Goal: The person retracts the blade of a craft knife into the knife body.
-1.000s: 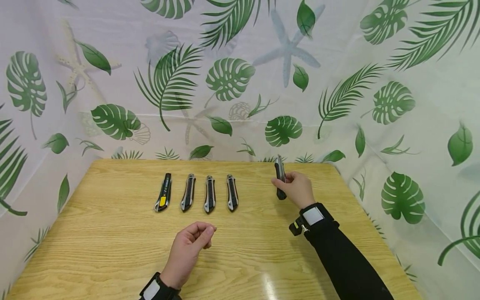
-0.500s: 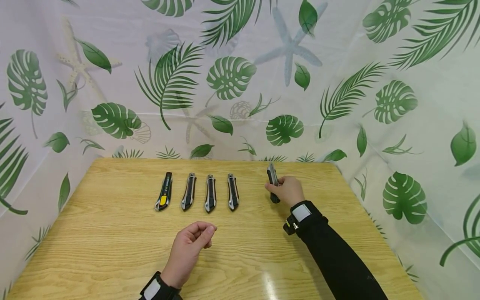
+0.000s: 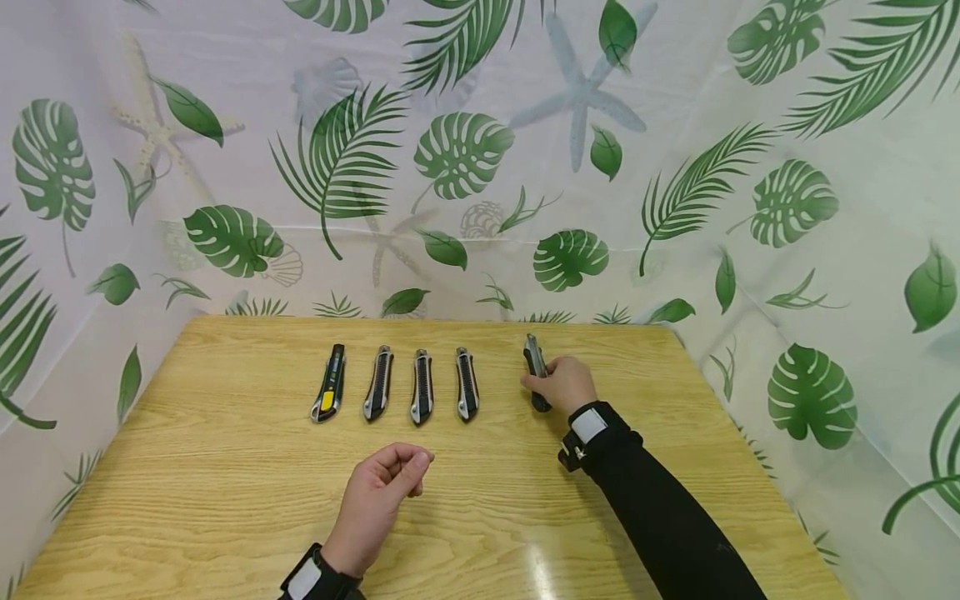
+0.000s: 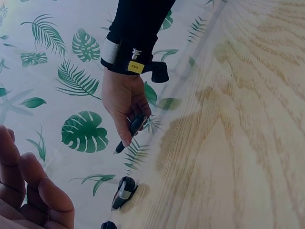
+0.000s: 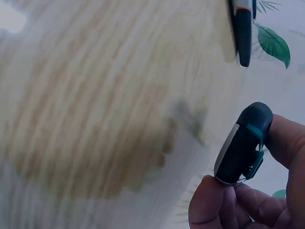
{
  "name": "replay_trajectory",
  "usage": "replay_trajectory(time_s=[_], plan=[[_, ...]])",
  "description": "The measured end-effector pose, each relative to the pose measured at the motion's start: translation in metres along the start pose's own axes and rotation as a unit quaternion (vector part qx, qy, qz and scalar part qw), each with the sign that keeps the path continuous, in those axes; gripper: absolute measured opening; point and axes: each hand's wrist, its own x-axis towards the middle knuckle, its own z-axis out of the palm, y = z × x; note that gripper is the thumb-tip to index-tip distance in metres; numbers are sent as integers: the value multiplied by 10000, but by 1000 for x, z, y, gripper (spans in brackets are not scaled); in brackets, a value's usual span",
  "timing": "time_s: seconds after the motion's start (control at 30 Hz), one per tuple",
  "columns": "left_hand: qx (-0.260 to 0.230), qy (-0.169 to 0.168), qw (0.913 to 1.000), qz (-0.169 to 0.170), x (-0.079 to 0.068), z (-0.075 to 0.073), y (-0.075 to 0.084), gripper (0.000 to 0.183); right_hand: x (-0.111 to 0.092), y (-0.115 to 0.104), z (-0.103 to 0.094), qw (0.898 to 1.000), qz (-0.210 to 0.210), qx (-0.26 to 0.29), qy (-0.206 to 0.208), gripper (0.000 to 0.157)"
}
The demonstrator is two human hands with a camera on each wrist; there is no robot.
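My right hand [image 3: 568, 385] pinches a grey-and-black utility knife [image 3: 534, 354] between thumb and fingers at the back right of the table. In the right wrist view the knife [image 5: 243, 143] appears end-on, and its shadow falls apart from it on the wood. To the left of it lie several utility knives in a row. One is black with a yellow slider [image 3: 327, 400]; the closest to my right hand is a silver-and-black utility knife [image 3: 467, 385]. Below the row, my left hand [image 3: 378, 496] stays with loosely curled fingers, holding nothing.
The wooden table [image 3: 225, 492] reaches back to a white curtain [image 3: 480, 225] printed with green leaves, which also hangs along both sides. Black bands with small devices are worn on both wrists.
My right hand has moved left and slightly nearer with the utility knife, closer to the row; the knife now leans the other way. My left hand and the lying knives keep their places.
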Motion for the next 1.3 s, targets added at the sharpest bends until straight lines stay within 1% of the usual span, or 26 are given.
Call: replay_trajectory(time_s=[0.27,0.5,0.7,0.8,1.03,1.2,1.3], plan=[[-24,1,10000,4,1,0,-1,32,-1,0,13,9999,-34,-112,17,43],[-58,20,10000,-9,0,0,-1,28,-2,-10,20,9996,-71,-261,-87,46],[-54,17,10000,-4,0,-1,-1,27,-1,-19,27,9993,-8,-343,-160,50],[-32,15,10000,10,0,-1,0,28,0,-23,30,9987,61,-486,-172,52],[-17,-14,10000,8,0,0,1,29,0,-27,30,9956,238,-854,-293,55],[-13,-17,10000,32,0,0,0,29,1,-27,30,9932,259,-1080,-356,57],[-12,-22,10000,42,0,0,0,30,1,-28,29,9924,280,-1140,-361,55]])
